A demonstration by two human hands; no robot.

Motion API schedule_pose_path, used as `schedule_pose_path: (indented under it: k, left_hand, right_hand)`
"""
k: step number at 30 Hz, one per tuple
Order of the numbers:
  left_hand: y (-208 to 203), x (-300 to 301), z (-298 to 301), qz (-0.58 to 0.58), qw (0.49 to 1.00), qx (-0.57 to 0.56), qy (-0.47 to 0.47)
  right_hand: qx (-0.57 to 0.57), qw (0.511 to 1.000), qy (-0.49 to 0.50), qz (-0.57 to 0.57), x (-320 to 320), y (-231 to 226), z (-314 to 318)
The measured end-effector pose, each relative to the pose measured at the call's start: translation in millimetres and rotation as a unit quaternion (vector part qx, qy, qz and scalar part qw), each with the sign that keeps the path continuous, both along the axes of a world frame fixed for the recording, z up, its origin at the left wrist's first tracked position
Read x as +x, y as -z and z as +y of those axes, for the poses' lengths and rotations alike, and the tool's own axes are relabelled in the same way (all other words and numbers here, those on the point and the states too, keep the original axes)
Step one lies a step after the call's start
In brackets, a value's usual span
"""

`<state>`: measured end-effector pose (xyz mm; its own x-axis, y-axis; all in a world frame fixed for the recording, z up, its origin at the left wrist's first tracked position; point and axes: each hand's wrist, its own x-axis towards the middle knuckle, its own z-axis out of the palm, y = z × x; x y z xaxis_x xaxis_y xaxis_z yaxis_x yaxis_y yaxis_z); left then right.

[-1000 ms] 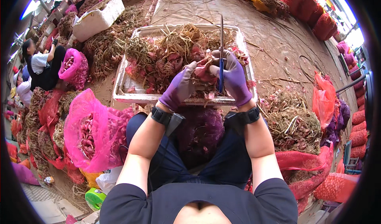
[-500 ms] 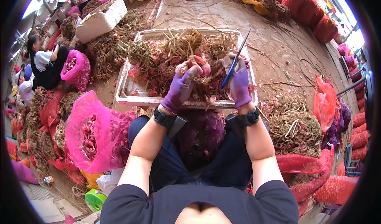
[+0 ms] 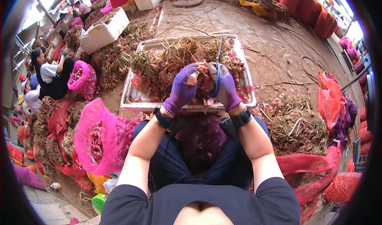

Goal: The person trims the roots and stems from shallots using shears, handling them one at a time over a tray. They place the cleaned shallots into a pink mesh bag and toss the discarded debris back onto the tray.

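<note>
My left hand (image 3: pixel 184 88), in a purple glove, is closed around a small bunch of pinkish shallots (image 3: pixel 193 79) with dry stems. Facing it, my gloved right hand (image 3: pixel 228 89) grips blue-handled scissors (image 3: pixel 218 73), their dark blades pointing away from me. Both hands almost meet over the front half of a white foam tray (image 3: pixel 251 90). Dried stalks, roots and loose reddish skins (image 3: pixel 159 71) are heaped inside it. My fingers partly hide the bulbs, and I cannot make out whether the blades are parted.
At my left stands a pink mesh bag (image 3: pixel 95 139) of shallots. A pile of dried shallots (image 3: pixel 296 123) lies on my right, by a red mesh bag (image 3: pixel 318 173). A purple mesh bag (image 3: pixel 201 141) is between my legs. Far left, a person (image 3: pixel 51 71) sits beside another pink bag (image 3: pixel 82 79).
My hands have come closer together, the right one moving left with the scissors, which now point straighter ahead. The left hand has turned over the shallots. The view has shifted slightly.
</note>
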<state>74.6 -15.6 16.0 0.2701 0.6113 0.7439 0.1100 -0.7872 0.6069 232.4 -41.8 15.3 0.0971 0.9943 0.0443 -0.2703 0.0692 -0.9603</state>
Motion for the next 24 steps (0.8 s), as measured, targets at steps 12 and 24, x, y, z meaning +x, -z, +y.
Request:
schedule_pose_path:
  k: [12,24]
  left_hand:
    - [-6,29,6,-0.102,0.886,-0.451,0.017]
    - [-29,-5,63,0.061,0.948,-0.31,-0.023]
  right_hand:
    - [0.12,0.979,0.15,-0.065,-3,-8,-9]
    - [0.062,0.989,0.024,0.135,-5,2,5]
